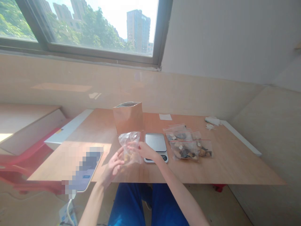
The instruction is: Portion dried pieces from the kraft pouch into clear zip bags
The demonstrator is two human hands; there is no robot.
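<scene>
R hand (144, 150) has fingers together, pinching clear plastic bag (130, 147) of dried pieces above desk (223, 166); L hand (115, 166) just beside it, fingers apart; kraft bag (128, 117) behind; digital scale (156, 146), zip bags (188, 146) to the right.

One left hand (114, 166); one right hand (144, 150); one clear bag (130, 147); one paper bag (128, 118); one scale (155, 145); three zip bags (184, 147).
</scene>
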